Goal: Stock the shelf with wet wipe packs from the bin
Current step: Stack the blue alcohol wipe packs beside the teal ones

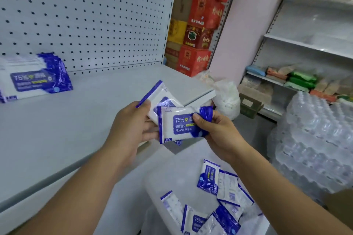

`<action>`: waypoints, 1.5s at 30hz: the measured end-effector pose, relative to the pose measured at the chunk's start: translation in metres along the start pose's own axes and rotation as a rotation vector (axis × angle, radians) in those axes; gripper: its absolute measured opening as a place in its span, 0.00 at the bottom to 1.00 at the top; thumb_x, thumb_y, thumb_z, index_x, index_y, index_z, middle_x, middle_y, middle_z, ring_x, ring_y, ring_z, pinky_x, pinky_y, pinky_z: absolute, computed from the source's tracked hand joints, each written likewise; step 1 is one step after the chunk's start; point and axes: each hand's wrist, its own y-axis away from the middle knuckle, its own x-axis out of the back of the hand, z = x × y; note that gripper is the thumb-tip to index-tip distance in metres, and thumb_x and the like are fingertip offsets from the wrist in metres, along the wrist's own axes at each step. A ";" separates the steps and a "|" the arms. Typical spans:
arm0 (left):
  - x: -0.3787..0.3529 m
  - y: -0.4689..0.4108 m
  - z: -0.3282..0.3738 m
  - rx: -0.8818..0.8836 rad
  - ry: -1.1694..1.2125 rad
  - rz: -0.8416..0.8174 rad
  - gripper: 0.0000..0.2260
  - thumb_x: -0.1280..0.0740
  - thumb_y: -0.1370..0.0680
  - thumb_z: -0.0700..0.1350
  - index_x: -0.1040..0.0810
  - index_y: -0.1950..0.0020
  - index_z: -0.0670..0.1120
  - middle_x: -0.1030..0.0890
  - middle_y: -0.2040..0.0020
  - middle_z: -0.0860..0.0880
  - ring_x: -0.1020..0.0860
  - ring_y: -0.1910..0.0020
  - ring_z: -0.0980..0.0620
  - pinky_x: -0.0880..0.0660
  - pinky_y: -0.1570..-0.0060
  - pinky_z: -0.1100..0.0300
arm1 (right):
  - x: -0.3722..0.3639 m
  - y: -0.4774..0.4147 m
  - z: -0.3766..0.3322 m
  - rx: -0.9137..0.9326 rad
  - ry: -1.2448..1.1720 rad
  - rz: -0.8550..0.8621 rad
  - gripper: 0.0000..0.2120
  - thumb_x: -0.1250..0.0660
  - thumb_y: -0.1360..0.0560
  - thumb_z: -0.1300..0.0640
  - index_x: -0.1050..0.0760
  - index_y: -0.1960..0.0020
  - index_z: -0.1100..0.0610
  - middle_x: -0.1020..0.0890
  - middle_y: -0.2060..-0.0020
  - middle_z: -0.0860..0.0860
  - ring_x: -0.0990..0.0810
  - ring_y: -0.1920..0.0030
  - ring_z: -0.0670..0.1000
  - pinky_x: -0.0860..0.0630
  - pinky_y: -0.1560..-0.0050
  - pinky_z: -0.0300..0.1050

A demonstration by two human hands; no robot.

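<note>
My right hand (214, 129) pinches a blue and white wet wipe pack (179, 124) by its right end, label facing up. Behind it, my left hand (133, 122) holds a second wet wipe pack (159, 94), thumb on its top edge. Both packs hover over the front edge of the grey shelf (86, 120). A stack of the same packs (32, 78) lies on the shelf at the far left, against the pegboard. Below my hands, the translucent bin (152, 187) holds several loose packs (225, 187).
A white pegboard back panel (86, 15) rises behind the shelf. Red and yellow cartons (198, 21) are stacked at the back. Wrapped water bottle cases (313, 139) stand on the right, with stocked shelves (298, 80) behind them. A white plastic bag (227, 99) sits by the shelf corner.
</note>
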 end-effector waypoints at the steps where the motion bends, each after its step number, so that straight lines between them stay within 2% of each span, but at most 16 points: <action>1: 0.007 -0.001 0.006 -0.011 0.076 0.029 0.09 0.40 0.16 0.45 0.23 0.46 0.42 0.14 0.50 0.40 0.14 0.52 0.40 0.19 0.51 0.43 | -0.006 -0.006 -0.002 0.005 -0.046 0.026 0.25 0.27 0.30 0.60 0.27 0.38 0.73 0.16 0.48 0.64 0.16 0.51 0.57 0.17 0.51 0.47; 2: 0.014 -0.002 0.012 -0.017 0.151 0.057 0.08 0.40 0.16 0.44 0.24 0.46 0.42 0.15 0.49 0.39 0.15 0.51 0.39 0.19 0.51 0.42 | -0.013 -0.010 -0.004 -0.001 -0.080 0.051 0.22 0.27 0.29 0.60 0.26 0.39 0.70 0.15 0.50 0.62 0.15 0.52 0.56 0.18 0.54 0.45; 5: 0.035 -0.003 0.024 -0.027 0.236 0.127 0.08 0.37 0.17 0.45 0.25 0.43 0.41 0.15 0.48 0.39 0.14 0.52 0.41 0.18 0.52 0.40 | -0.040 -0.022 -0.007 -0.041 -0.113 0.081 0.16 0.28 0.26 0.61 0.25 0.41 0.66 0.14 0.52 0.58 0.14 0.53 0.54 0.16 0.52 0.48; 8: 0.051 0.001 0.032 -0.048 0.155 0.126 0.13 0.28 0.22 0.48 0.23 0.42 0.42 0.14 0.50 0.43 0.14 0.52 0.42 0.17 0.52 0.43 | -0.076 -0.030 -0.002 -0.089 -0.176 0.026 0.19 0.27 0.25 0.61 0.25 0.38 0.67 0.15 0.48 0.60 0.14 0.49 0.56 0.17 0.54 0.47; 10: 0.062 0.004 0.035 -0.066 0.078 0.136 0.13 0.25 0.25 0.44 0.20 0.43 0.44 0.14 0.51 0.44 0.14 0.54 0.43 0.17 0.54 0.47 | -0.099 -0.033 0.001 -0.117 -0.167 -0.029 0.20 0.26 0.26 0.60 0.25 0.37 0.65 0.15 0.47 0.60 0.14 0.48 0.57 0.17 0.54 0.48; 12: 0.075 0.007 0.039 -0.095 0.028 0.208 0.11 0.24 0.27 0.38 0.18 0.45 0.45 0.13 0.53 0.44 0.14 0.56 0.44 0.16 0.58 0.49 | -0.118 -0.034 0.003 -0.099 -0.062 -0.068 0.19 0.25 0.27 0.57 0.25 0.40 0.62 0.14 0.49 0.58 0.14 0.48 0.56 0.17 0.48 0.51; 14: 0.092 0.008 0.044 -0.147 -0.043 0.295 0.11 0.23 0.28 0.36 0.17 0.48 0.46 0.13 0.55 0.44 0.14 0.57 0.44 0.16 0.60 0.48 | -0.130 -0.037 0.003 -0.022 0.110 -0.115 0.23 0.22 0.31 0.54 0.25 0.40 0.58 0.14 0.50 0.56 0.14 0.49 0.55 0.18 0.44 0.55; 18: 0.123 0.012 0.056 -0.218 -0.142 0.385 0.13 0.22 0.29 0.36 0.17 0.47 0.46 0.13 0.56 0.48 0.14 0.59 0.47 0.16 0.61 0.48 | -0.147 -0.047 -0.004 0.021 0.299 -0.281 0.34 0.18 0.43 0.46 0.24 0.39 0.48 0.14 0.49 0.57 0.14 0.50 0.56 0.18 0.47 0.55; 21: 0.141 0.018 0.062 -0.273 -0.183 0.446 0.13 0.22 0.29 0.36 0.17 0.48 0.47 0.13 0.57 0.49 0.14 0.59 0.48 0.16 0.62 0.48 | -0.166 -0.055 -0.006 -0.012 0.361 -0.443 0.27 0.19 0.38 0.51 0.21 0.41 0.53 0.14 0.48 0.57 0.14 0.49 0.56 0.18 0.48 0.54; 24: 0.156 0.024 0.070 -0.345 -0.143 0.550 0.08 0.24 0.26 0.38 0.17 0.51 0.47 0.14 0.57 0.48 0.14 0.61 0.49 0.16 0.64 0.50 | -0.196 -0.057 -0.003 0.075 0.395 -0.510 0.22 0.22 0.35 0.52 0.20 0.45 0.58 0.13 0.50 0.53 0.14 0.50 0.55 0.17 0.51 0.49; 27: 0.173 0.030 0.086 -0.472 -0.084 0.737 0.02 0.28 0.22 0.41 0.17 0.51 0.47 0.14 0.57 0.46 0.15 0.61 0.47 0.17 0.65 0.51 | -0.231 -0.060 0.002 0.154 0.302 -0.500 0.14 0.23 0.30 0.56 0.19 0.47 0.59 0.13 0.53 0.53 0.13 0.52 0.54 0.17 0.51 0.47; 30: 0.197 0.037 0.105 -0.569 -0.044 0.967 0.01 0.30 0.21 0.46 0.19 0.53 0.51 0.15 0.57 0.48 0.15 0.59 0.47 0.16 0.61 0.48 | -0.267 -0.066 0.008 0.214 0.247 -0.460 0.09 0.24 0.28 0.61 0.19 0.49 0.59 0.13 0.55 0.52 0.14 0.55 0.52 0.18 0.56 0.43; 33: 0.225 0.049 0.120 -0.635 -0.076 1.162 0.06 0.33 0.25 0.55 0.23 0.57 0.54 0.17 0.58 0.50 0.16 0.59 0.44 0.17 0.56 0.42 | -0.306 -0.073 0.016 0.273 0.270 -0.451 0.08 0.23 0.28 0.60 0.19 0.51 0.57 0.13 0.55 0.50 0.14 0.55 0.50 0.20 0.60 0.41; 37: 0.248 0.065 0.131 -0.706 -0.105 1.284 0.07 0.35 0.21 0.53 0.25 0.59 0.55 0.18 0.58 0.53 0.17 0.59 0.46 0.18 0.54 0.42 | -0.360 -0.078 0.025 0.375 0.392 -0.531 0.09 0.22 0.29 0.57 0.19 0.52 0.51 0.15 0.51 0.47 0.17 0.50 0.46 0.19 0.54 0.40; 41: 0.264 0.069 0.139 -0.776 -0.080 1.363 0.08 0.37 0.23 0.55 0.24 0.53 0.53 0.17 0.55 0.53 0.17 0.54 0.47 0.19 0.49 0.42 | -0.406 -0.077 0.032 0.564 0.563 -0.658 0.09 0.22 0.28 0.56 0.20 0.52 0.47 0.17 0.51 0.44 0.21 0.49 0.42 0.24 0.47 0.38; 45: 0.277 0.067 0.139 -0.765 -0.045 1.385 0.06 0.37 0.23 0.56 0.24 0.53 0.56 0.17 0.53 0.53 0.17 0.54 0.48 0.19 0.49 0.42 | -0.429 -0.082 0.044 0.834 0.804 -0.654 0.12 0.22 0.29 0.53 0.18 0.47 0.48 0.23 0.49 0.47 0.25 0.48 0.46 0.29 0.44 0.38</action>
